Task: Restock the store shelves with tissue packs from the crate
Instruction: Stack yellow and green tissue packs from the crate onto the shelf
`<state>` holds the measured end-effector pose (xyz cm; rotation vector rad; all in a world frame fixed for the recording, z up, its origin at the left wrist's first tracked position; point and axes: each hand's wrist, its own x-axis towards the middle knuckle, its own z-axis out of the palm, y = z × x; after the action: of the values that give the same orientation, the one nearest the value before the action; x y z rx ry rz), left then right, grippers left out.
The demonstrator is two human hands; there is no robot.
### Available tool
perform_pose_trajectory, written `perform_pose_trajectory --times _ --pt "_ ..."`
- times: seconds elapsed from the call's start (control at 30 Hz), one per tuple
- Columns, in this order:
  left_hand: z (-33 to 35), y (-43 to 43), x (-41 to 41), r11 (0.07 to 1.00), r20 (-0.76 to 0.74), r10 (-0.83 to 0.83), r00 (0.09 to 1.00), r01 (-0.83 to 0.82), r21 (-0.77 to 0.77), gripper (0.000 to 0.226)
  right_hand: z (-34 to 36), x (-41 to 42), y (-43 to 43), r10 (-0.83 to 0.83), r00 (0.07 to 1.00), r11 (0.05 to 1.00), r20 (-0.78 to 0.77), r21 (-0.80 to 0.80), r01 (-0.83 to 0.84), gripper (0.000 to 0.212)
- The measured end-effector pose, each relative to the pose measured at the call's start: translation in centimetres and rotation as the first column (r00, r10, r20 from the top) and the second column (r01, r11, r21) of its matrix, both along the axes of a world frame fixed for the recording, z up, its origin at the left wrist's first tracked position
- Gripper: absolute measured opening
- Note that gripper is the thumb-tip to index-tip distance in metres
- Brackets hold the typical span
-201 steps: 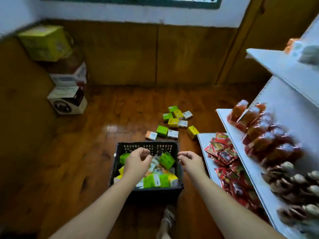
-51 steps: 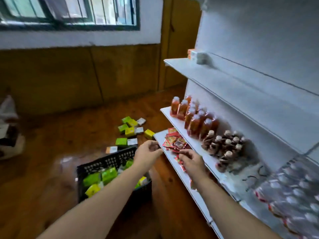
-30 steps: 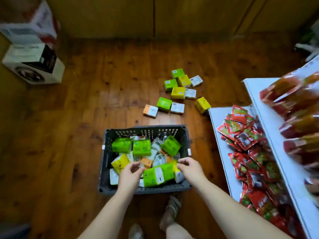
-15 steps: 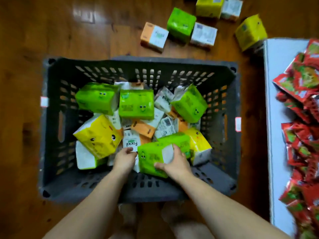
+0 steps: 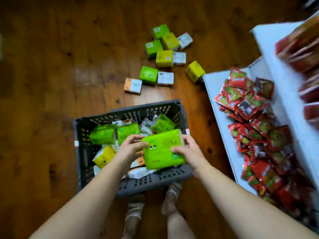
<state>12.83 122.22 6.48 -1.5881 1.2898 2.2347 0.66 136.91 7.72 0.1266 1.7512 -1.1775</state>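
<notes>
A dark grey slotted crate (image 5: 89,125) stands on the wooden floor in front of my feet, holding several green, yellow, orange and white tissue packs. Above it I hold a bright green tissue pack (image 5: 162,150) with cartoon eyes. My right hand (image 5: 188,152) grips its right end, thumb on top. My left hand (image 5: 129,149) holds its left end with curled fingers. A white store shelf (image 5: 217,107) runs along the right.
Several loose tissue packs (image 5: 164,57) lie scattered on the floor beyond the crate. Red snack sachets (image 5: 255,128) cover the lowest shelf board, and red bottles (image 5: 303,47) fill the board above it. Bare wooden floor (image 5: 51,75) spreads to the left.
Both hands have lifted the green pack up out of the crate. The camera has risen and pulled back, so the shelf and the floor packs are in sight again.
</notes>
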Motion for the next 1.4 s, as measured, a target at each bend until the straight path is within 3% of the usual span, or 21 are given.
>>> perform_pose_trajectory --times 0.13,0.23,0.3,0.37,0.43,0.53,0.6,0.7,0.87,0.93,1.07,1.13,1.2,1.3,1.4 --pt "12.8 -0.5 -4.4 0.949 -0.130 -0.283 0.950 0.258 -0.180 0.023 12.2 -1.9 1.6 -0.024 0.994 0.981 -0.109 -0.196 0.002 0.058" --pt "22.6 1.3 -7.3 0.808 -0.221 -0.579 0.785 0.517 -0.281 0.055 21.3 -2.6 4.6 0.022 0.991 0.955 -0.135 -0.292 -0.061 0.071" --pt "28.2 3.9 -8.7 0.702 -0.272 -0.712 0.648 0.638 -0.318 0.058 26.5 -2.6 7.2 0.029 0.989 0.944 -0.145 -0.320 -0.074 0.072" --pt "32.9 7.2 -9.7 0.649 -0.317 -0.760 0.567 0.677 -0.346 0.056 30.9 -2.2 10.3 -0.057 0.979 0.944 -0.196 -0.331 -0.011 0.073" --pt "36.5 10.7 -10.7 0.658 -0.382 -0.750 0.540 0.665 -0.354 0.063 34.7 -1.7 14.0 -0.246 0.939 0.919 -0.241 -0.367 0.146 0.071" --pt "40.6 17.0 -12.6 0.722 -0.534 -0.668 0.518 0.626 -0.295 0.072 39.3 -0.3 20.9 -0.544 0.790 0.802 -0.282 -0.453 0.391 0.073" --pt "43.6 22.2 -13.7 0.775 -0.632 -0.579 0.515 0.588 -0.232 0.058 41.6 1.0 25.4 -0.636 0.708 0.741 -0.308 -0.502 0.447 0.081" --pt "47.2 30.6 -14.6 0.837 -0.683 -0.463 0.565 0.532 -0.127 0.041 44.9 3.1 31.6 -0.737 0.605 0.640 -0.301 -0.598 0.483 0.066" --pt "50.6 43.8 -14.3 0.811 -0.704 -0.467 0.536 0.577 -0.098 0.047 48.0 5.4 42.9 -0.894 0.375 0.431 -0.247 -0.701 0.568 0.040" --pt "51.5 48.5 -13.6 0.769 -0.713 -0.504 0.488 0.630 -0.112 0.047 48.5 6.0 47.7 -0.940 0.257 0.338 -0.224 -0.719 0.607 0.023" --pt "52.5 56.9 -11.9 0.657 -0.696 -0.626 0.353 0.719 -0.226 0.065 49.3 7.8 56.9 -0.969 0.113 0.241 -0.219 -0.748 0.619 0.033" --pt "52.8 60.8 -11.2 0.623 -0.686 -0.663 0.300 0.729 -0.283 0.043 49.6 9.2 61.4 -0.969 0.051 0.220 -0.241 -0.755 0.617 0.038" --pt "53.3 64.5 -10.1 0.571 -0.675 -0.704 0.222 0.742 -0.351 0.022 50.0 10.9 65.4 -0.972 -0.015 0.180 -0.236 -0.780 0.599 0.021" --pt "54.3 70.3 -8.3 0.476 -0.644 -0.759 0.092 0.753 -0.453 0.022 51.1 13.5 70.9 -0.972 -0.122 0.099 -0.199 -0.824 0.557 0.008" --pt "55.1 75.8 -6.7 0.399 -0.619 -0.786 -0.006 0.759 -0.514 0.023 52.5 15.3 76.0 -0.950 -0.234 0.043 -0.205 -0.832 0.553 0.071"
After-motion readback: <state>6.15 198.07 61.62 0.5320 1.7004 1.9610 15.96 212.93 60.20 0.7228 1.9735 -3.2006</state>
